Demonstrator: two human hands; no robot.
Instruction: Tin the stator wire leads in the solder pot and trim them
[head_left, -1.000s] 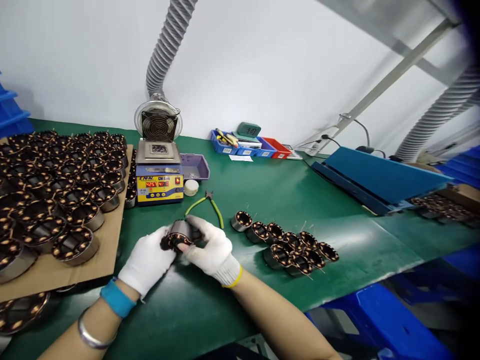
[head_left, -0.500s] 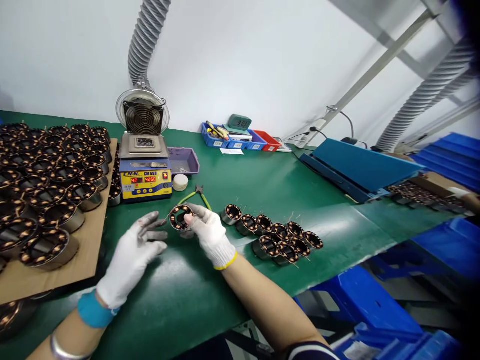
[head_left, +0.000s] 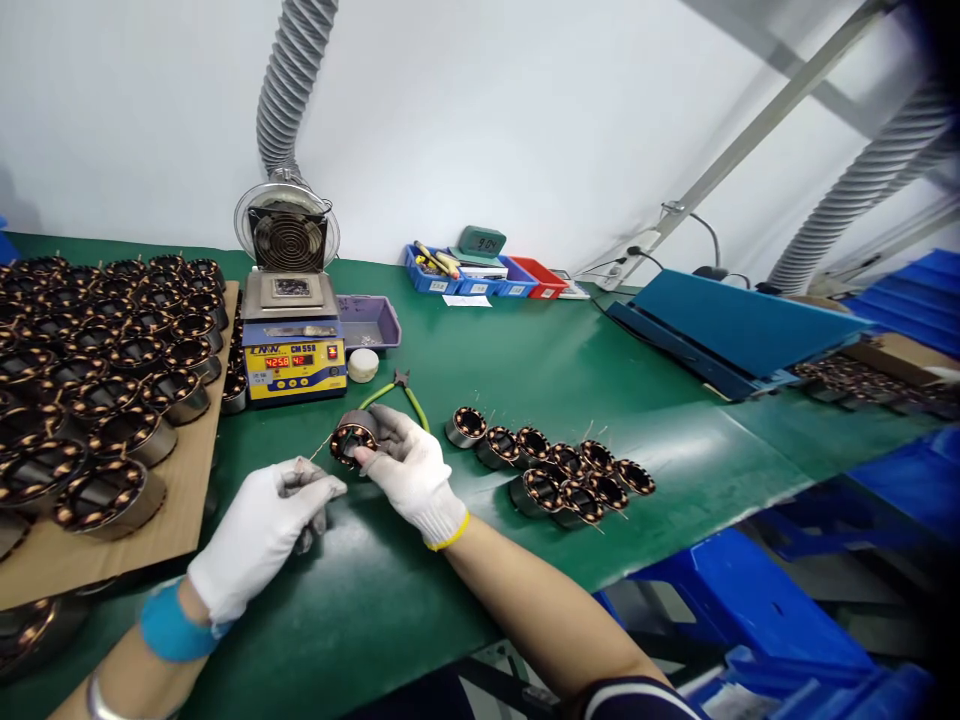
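The right hand (head_left: 411,476) pinches the stator (head_left: 352,438) by its rim, axis tilted toward the near left, just above the mat (head_left: 525,380) and just far-right of the left hand (head_left: 259,525), the nearer one, whose fingertips are pressed together, perhaps on its wire (head_left: 321,450).

Factory assembly bench w/ solder pot (head_left: 293,340), stator trays (head_left: 97,400), fume hose (head_left: 289,85).

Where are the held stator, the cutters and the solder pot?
stator (head_left: 351,438): head view, copper-wound face.
cutters (head_left: 411,398): head view, green handle.
solder pot (head_left: 296,372): head view, yellow front panel.
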